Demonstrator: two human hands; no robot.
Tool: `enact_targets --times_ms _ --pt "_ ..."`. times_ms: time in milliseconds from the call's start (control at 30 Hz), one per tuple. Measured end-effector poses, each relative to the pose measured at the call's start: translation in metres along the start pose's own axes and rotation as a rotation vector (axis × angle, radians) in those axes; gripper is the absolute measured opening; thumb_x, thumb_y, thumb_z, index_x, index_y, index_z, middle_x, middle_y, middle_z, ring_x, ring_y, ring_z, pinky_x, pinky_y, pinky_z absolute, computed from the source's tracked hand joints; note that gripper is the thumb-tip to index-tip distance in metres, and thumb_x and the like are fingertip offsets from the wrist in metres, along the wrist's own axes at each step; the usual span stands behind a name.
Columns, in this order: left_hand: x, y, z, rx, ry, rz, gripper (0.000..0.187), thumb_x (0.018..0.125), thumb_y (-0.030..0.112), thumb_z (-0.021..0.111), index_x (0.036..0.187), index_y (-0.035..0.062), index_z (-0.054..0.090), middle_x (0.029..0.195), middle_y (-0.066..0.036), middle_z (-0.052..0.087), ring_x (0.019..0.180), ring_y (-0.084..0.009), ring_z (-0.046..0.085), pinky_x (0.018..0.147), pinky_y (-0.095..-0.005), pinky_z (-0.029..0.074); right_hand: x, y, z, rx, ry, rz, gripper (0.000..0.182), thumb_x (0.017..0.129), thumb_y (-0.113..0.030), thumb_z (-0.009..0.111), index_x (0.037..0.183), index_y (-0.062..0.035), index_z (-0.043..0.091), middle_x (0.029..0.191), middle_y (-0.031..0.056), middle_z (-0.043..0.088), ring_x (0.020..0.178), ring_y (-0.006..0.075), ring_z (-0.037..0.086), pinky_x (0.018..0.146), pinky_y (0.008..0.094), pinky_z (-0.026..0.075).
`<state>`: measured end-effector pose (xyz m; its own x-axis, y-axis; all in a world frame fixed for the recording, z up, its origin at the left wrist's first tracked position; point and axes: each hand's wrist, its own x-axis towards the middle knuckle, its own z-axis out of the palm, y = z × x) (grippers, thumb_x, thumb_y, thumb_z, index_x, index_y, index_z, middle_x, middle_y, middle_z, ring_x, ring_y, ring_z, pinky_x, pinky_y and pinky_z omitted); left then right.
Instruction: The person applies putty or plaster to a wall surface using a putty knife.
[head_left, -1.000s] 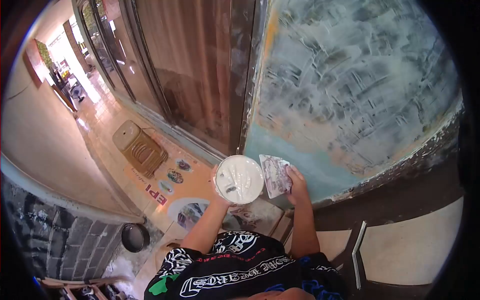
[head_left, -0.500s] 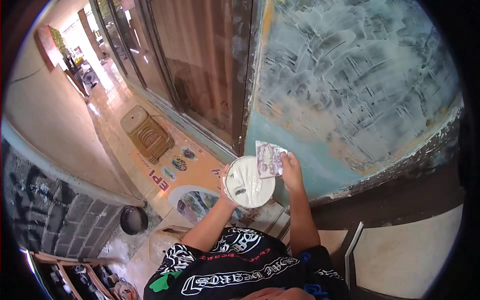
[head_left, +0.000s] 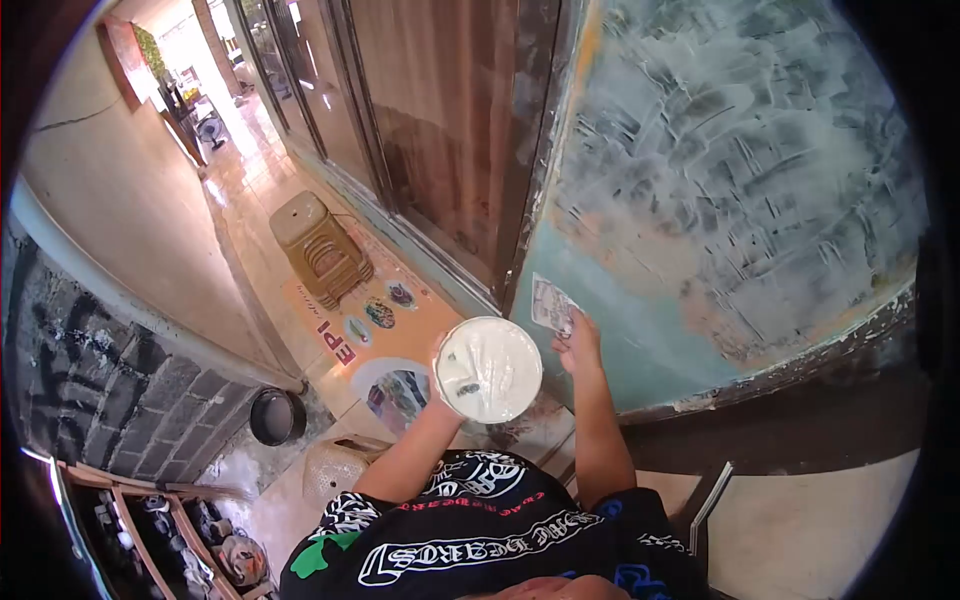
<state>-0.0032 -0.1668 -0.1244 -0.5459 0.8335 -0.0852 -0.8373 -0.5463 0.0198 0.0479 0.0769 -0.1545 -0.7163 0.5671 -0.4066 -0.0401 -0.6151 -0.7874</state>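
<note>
My left hand (head_left: 438, 408) is closed around the side of a round tub (head_left: 539, 385), held in front of my body. White putty (head_left: 505, 362) fills the tub, its surface smeared and ridged, with a dark spot at the left. In my right hand (head_left: 582, 347) is a thin, flat putty card (head_left: 551, 304), whitish with purplish-brown marks, gripped by its lower right edge. The card is up and right of the tub, apart from it, near the blue-green wall (head_left: 620, 305). Higher up, that wall carries a patch of streaky white smears (head_left: 740, 150).
A brown stool stack (head_left: 318, 250) stands on an orange printed banner (head_left: 400, 318) on the floor. To the left are a black bucket (head_left: 277, 416), a block wall (head_left: 130, 400) and a shelf rack (head_left: 150, 540). A dark-framed window (head_left: 440, 130) adjoins the wall.
The putty card has moved away from over the tub's right rim, up toward the wall. The view has shifted slightly, and the left hand still holds the tub.
</note>
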Motion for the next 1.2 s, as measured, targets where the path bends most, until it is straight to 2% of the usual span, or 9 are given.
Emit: enact_targets --times_ms 67,167,267,533,700,867,933,1000,1200 --pt "-0.005 0.015 0.007 0.017 0.046 0.039 0.071 0.092 0.06 0.045 0.137 0.0059 0.056 0.134 -0.019 0.06 0.119 -0.0417 0.06 0.104 -0.058 0.045 -0.026 -0.011 0.015 0.095 -0.065 -0.019 0.015 0.099 -0.017 0.053 0.111 -0.0087 0.057 0.095 0.0052 0.065 0.072 0.015 0.059 0.048 0.0293 0.041" --pt "0.001 0.033 0.011 0.008 0.016 0.06 0.071 0.093 0.058 0.044 0.137 0.0048 0.056 0.134 -0.019 0.06 0.12 -0.0404 0.06 0.105 -0.0572 0.044 -0.058 -0.022 0.035 0.057 -0.312 -0.063 0.03 0.1 -0.01 0.052 0.128 -0.0001 0.053 0.109 0.0083 0.067 0.094 0.0165 0.067 0.085 0.0282 0.053" --pt "0.017 0.046 0.004 -0.033 -0.123 0.06 0.07 0.095 0.057 0.042 0.142 0.0069 0.051 0.142 -0.019 0.054 0.129 -0.0405 0.052 0.11 -0.0581 0.039 -0.07 -0.028 0.048 -0.228 -0.429 -0.079 0.026 0.1 -0.007 0.052 0.125 -0.0005 0.055 0.105 0.0071 0.068 0.093 0.0124 0.066 0.081 0.0271 0.054" --pt "0.024 0.033 0.013 0.039 -0.093 -0.098 0.07 0.093 0.057 0.04 0.137 0.0043 0.055 0.133 -0.018 0.061 0.117 -0.0387 0.062 0.104 -0.0551 0.047 -0.043 -0.027 0.065 -0.317 -0.148 -0.274 0.024 0.1 -0.008 0.053 0.122 0.0008 0.056 0.096 0.0035 0.066 0.079 0.0085 0.062 0.071 0.0233 0.051" --pt "0.025 0.029 0.0 0.069 -0.007 -0.14 0.069 0.093 0.055 0.04 0.135 0.0035 0.057 0.129 -0.018 0.064 0.114 -0.0387 0.063 0.1 -0.0564 0.049 -0.001 -0.019 0.06 -0.297 0.085 -0.129 0.019 0.1 -0.016 0.053 0.117 -0.0081 0.057 0.083 0.0012 0.062 0.061 0.0063 0.053 0.04 0.0254 0.028" --pt "0.022 0.04 0.009 0.001 -0.208 -0.136 0.074 0.092 0.061 0.041 0.139 0.0049 0.054 0.137 -0.019 0.058 0.12 -0.0426 0.058 0.103 -0.0596 0.045 -0.018 -0.013 0.034 0.037 -0.023 -0.252 0.02 0.105 -0.024 0.05 0.114 -0.0067 0.053 0.089 -0.0006 0.058 0.066 0.0073 0.049 0.049 0.0229 0.035" --pt "0.025 0.048 0.002 -0.072 -0.175 -0.125 0.075 0.092 0.062 0.041 0.14 0.0052 0.053 0.138 -0.019 0.057 0.122 -0.0425 0.057 0.104 -0.0604 0.044 -0.043 -0.02 0.046 -0.105 -0.052 -0.623 0.02 0.106 -0.024 0.05 0.11 -0.005 0.052 0.092 -0.0002 0.057 0.07 0.0063 0.05 0.053 0.021 0.037" --pt "0.031 0.049 0.001 -0.049 -0.148 -0.115 0.074 0.092 0.061 0.041 0.139 0.0057 0.054 0.137 -0.019 0.058 0.121 -0.0424 0.058 0.104 -0.0601 0.044 -0.066 -0.02 0.051 -0.276 0.005 -0.689 0.015 0.105 -0.017 0.052 0.11 -0.0033 0.051 0.093 -0.0006 0.056 0.074 0.0075 0.052 0.059 0.0234 0.043" --pt "0.041 0.04 0.012 0.056 -0.124 -0.125 0.069 0.095 0.056 0.041 0.137 0.0037 0.055 0.135 -0.018 0.06 0.119 -0.0389 0.06 0.104 -0.0565 0.044 -0.102 -0.017 0.054 -0.645 -0.018 -1.323 0.012 0.094 0.004 0.055 0.105 0.0003 0.058 0.099 0.0114 0.068 0.093 0.0248 0.065 0.082 0.0366 0.053"
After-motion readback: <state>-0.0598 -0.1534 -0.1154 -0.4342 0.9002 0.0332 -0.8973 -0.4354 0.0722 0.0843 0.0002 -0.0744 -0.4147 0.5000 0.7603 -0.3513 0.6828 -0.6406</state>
